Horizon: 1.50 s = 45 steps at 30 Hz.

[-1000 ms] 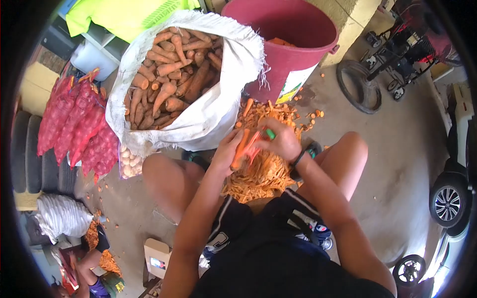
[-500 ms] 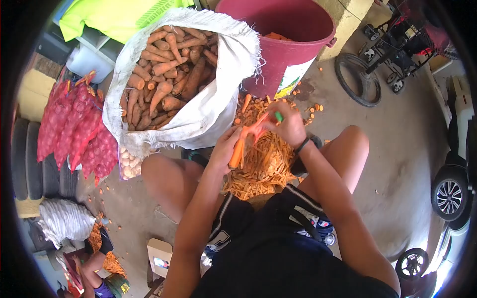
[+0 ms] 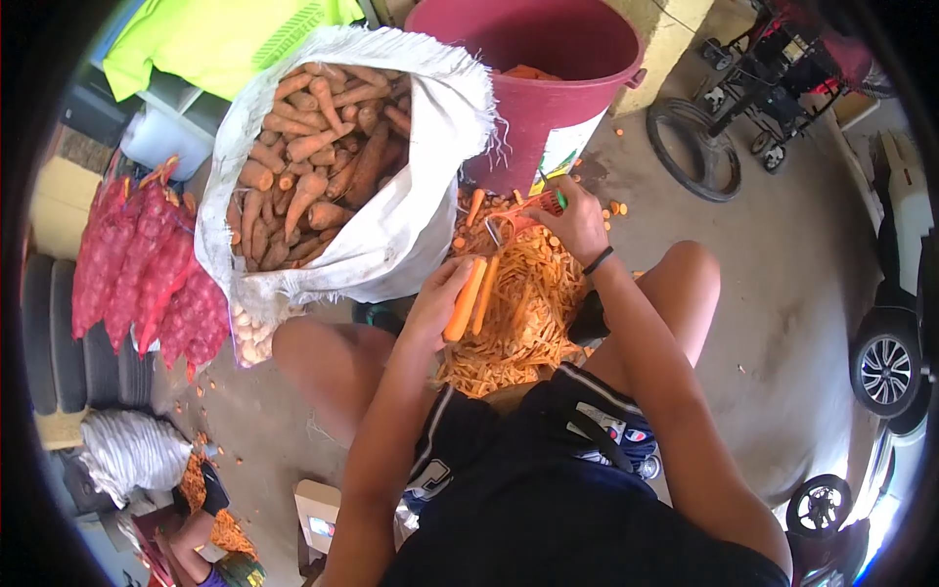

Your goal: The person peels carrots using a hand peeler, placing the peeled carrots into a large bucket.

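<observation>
My left hand point(image 3: 435, 301) is closed around a peeled carrot point(image 3: 466, 301), held slanting over the floor between my legs. A strip of carrot peel point(image 3: 486, 293) hangs just beside the carrot. Up and to the right, my right hand point(image 3: 579, 223) grips an orange peeler point(image 3: 531, 208), its metal blade pointing toward the carrot but apart from it. A small green piece point(image 3: 561, 200) shows between the fingers of that hand, partly hidden. Below both hands lies a heap of carrot peelings point(image 3: 523, 318).
A white sack point(image 3: 430, 210) of unpeeled carrots point(image 3: 313, 147) stands at front left. Behind the heap is a maroon bin point(image 3: 528, 127). Red net bags point(image 3: 137, 254) of onions are at left. Carrot ends point(image 3: 614, 208) dot the floor, and another person's leg point(image 3: 186, 543) shows at lower left.
My right hand has drawn the peeler away from the carrot, up toward the bin. A peel strip now hangs separate beside the carrot. The whole view has shifted slightly.
</observation>
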Available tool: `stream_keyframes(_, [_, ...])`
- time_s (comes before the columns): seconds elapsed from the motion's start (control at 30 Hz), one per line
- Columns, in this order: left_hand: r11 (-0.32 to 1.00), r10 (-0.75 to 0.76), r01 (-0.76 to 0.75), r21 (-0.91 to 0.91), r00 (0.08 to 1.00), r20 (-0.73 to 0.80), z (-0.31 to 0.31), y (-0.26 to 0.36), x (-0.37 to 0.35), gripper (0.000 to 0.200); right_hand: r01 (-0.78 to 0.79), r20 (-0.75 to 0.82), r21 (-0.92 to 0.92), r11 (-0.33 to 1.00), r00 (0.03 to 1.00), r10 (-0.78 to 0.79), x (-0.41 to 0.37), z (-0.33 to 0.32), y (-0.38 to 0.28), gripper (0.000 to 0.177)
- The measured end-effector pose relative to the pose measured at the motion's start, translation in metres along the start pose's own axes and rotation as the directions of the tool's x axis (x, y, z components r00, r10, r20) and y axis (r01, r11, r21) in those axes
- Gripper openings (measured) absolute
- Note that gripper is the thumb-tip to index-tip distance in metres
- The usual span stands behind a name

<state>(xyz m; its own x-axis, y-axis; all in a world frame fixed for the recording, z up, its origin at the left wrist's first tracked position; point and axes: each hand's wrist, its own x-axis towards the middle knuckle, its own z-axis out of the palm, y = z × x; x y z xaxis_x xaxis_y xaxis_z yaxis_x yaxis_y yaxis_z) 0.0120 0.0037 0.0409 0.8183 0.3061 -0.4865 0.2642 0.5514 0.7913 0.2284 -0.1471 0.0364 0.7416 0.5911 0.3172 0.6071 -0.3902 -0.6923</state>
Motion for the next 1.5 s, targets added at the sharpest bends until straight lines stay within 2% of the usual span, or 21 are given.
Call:
stream_keyframes(0.03, [0.989, 0.064, -0.067, 0.133, 0.998, 0.025, 0.002, 0.000, 0.003, 0.027, -0.064, -0.012, -0.041, 0.997, 0.998, 0.063, 0.003, 0.000, 0.007, 0.047])
stream_keyframes(0.1, [0.905, 0.181, -0.199, 0.377, 0.980, 0.085, 0.002, -0.002, 0.006, 0.028, -0.085, 0.039, -0.077, 0.993, 0.995, 0.089, -0.003, 0.008, 0.016, 0.045])
stream_keyframes(0.2, [0.815, 0.259, -0.243, 0.526, 0.965, 0.044, -0.009, 0.001, 0.010, 0.030, -0.189, 0.167, -0.143, 0.972, 0.963, 0.212, -0.018, 0.016, 0.019, 0.037])
stream_keyframes(0.27, [0.975, 0.189, -0.186, 0.120, 0.982, -0.018, -0.018, 0.021, 0.000, 0.044, -0.228, 0.228, -0.210, 0.951, 0.934, 0.275, -0.022, 0.015, 0.016, 0.035])
stream_keyframes(0.33, [0.972, 0.227, -0.234, 0.025, 0.959, 0.172, -0.029, 0.039, -0.014, 0.055, -0.213, 0.229, -0.170, 0.962, 0.941, 0.249, -0.028, 0.018, 0.016, 0.033])
stream_keyframes(0.43, [0.982, 0.189, -0.178, -0.065, 0.934, 0.302, -0.021, 0.037, -0.025, 0.061, -0.182, 0.271, -0.121, 0.976, 0.940, 0.209, -0.034, 0.023, 0.000, 0.030])
stream_keyframes(0.47, [0.984, 0.180, -0.170, -0.059, 0.942, 0.284, -0.024, 0.027, -0.017, 0.058, -0.173, 0.288, -0.108, 0.979, 0.937, 0.197, -0.037, 0.023, -0.009, 0.029])
stream_keyframes(0.5, [0.987, 0.156, -0.142, -0.078, 0.966, 0.205, -0.024, 0.019, -0.009, 0.054, -0.106, 0.242, -0.017, 0.994, 0.964, 0.107, -0.039, 0.024, -0.017, 0.026])
stream_keyframes(0.53, [0.988, 0.125, -0.112, -0.102, 0.984, 0.128, -0.022, 0.012, -0.002, 0.051, -0.092, 0.248, 0.008, 0.996, 0.965, 0.088, -0.039, 0.025, -0.025, 0.025])
stream_keyframes(0.63, [0.963, 0.231, -0.231, 0.137, 0.973, 0.018, -0.016, -0.001, 0.015, 0.038, -0.041, 0.241, 0.127, 0.991, 0.970, 0.010, -0.049, 0.030, -0.041, 0.023])
stream_keyframes(0.77, [0.826, 0.438, -0.425, 0.372, 0.897, 0.052, -0.005, -0.003, 0.014, 0.022, 0.006, 0.314, 0.091, 0.996, 0.949, -0.034, -0.053, 0.026, -0.056, 0.022])
stream_keyframes(0.87, [0.804, 0.425, -0.395, 0.444, 0.905, 0.035, -0.005, -0.006, 0.017, 0.023, 0.024, 0.334, 0.104, 0.994, 0.941, -0.058, -0.053, 0.026, -0.059, 0.023])
stream_keyframes(0.97, [0.783, 0.419, -0.413, 0.464, 0.903, 0.096, -0.001, -0.001, 0.012, 0.019, 0.015, 0.362, 0.062, 0.998, 0.931, -0.037, -0.053, 0.027, -0.058, 0.024])
stream_keyframes(1.13, [0.811, 0.398, -0.427, 0.400, 0.904, 0.158, 0.000, 0.005, 0.000, 0.021, -0.074, 0.492, -0.018, 0.997, 0.868, 0.073, -0.051, 0.041, -0.036, 0.028])
stream_keyframes(1.17, [0.825, 0.380, -0.419, 0.380, 0.908, 0.175, 0.001, 0.008, -0.001, 0.022, -0.096, 0.612, -0.146, 0.985, 0.773, 0.166, -0.049, 0.051, -0.017, 0.029])
stream_keyframes(1.23, [0.798, 0.324, -0.373, 0.473, 0.928, 0.185, 0.000, 0.009, 0.004, 0.026, -0.083, 0.762, -0.393, 0.916, 0.528, 0.375, -0.047, 0.077, 0.026, 0.029])
stream_keyframes(1.27, [0.784, 0.305, -0.349, 0.513, 0.937, 0.172, -0.004, 0.007, 0.005, 0.028, -0.044, 0.781, -0.391, 0.919, 0.512, 0.357, -0.053, 0.085, 0.035, 0.028])
stream_keyframes(1.3, [0.784, 0.197, -0.255, 0.566, 0.967, 0.163, -0.011, 0.007, 0.009, 0.039, 0.010, 0.804, -0.386, 0.922, 0.493, 0.332, -0.061, 0.092, 0.040, 0.027])
stream_keyframes(1.4, [0.615, -0.105, -0.016, 0.788, 0.989, 0.102, -0.023, 0.015, 0.026, 0.048, 0.109, 0.876, -0.331, 0.937, 0.404, 0.263, -0.071, 0.091, 0.038, 0.024])
stream_keyframes(1.43, [0.649, -0.077, -0.046, 0.760, 0.989, 0.126, -0.014, 0.029, 0.027, 0.051, 0.118, 0.898, -0.309, 0.944, 0.364, 0.249, -0.073, 0.091, 0.039, 0.023])
stream_keyframes(1.5, [0.873, 0.032, -0.063, 0.483, 0.997, 0.071, -0.002, 0.057, 0.058, 0.051, 0.100, 0.915, -0.348, 0.932, 0.254, 0.314, -0.072, 0.101, 0.045, 0.029])
